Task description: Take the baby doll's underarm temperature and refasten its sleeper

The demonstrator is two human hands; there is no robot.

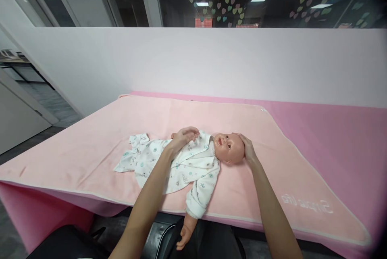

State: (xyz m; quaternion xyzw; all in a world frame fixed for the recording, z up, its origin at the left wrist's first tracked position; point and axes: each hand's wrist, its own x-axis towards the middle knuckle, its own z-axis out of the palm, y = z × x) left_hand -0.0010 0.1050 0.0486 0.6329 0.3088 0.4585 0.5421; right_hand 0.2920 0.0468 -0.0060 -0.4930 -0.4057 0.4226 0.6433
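Note:
A baby doll (pixel 229 148) lies on its back on a light pink blanket (pixel 99 130), its head to the right. It wears a white printed outfit (pixel 190 170) with small coloured figures. My left hand (pixel 186 136) rests over the doll's far side at the chest, fingers stretched out and slightly curved, holding nothing. My right hand (pixel 247 148) is cupped against the top of the doll's bald head, fingers laid along it. One doll arm (pixel 188 228) hangs past the blanket's near edge. The doll's other hand is mostly hidden behind my left wrist.
A pink cover (pixel 326 138) shows beneath the blanket along the back and right. Behind it rises a white wall (pixel 211 65) below a dark window with heart stickers (pixel 223 5). A black bag or seat (pixel 160 234) is below the near edge.

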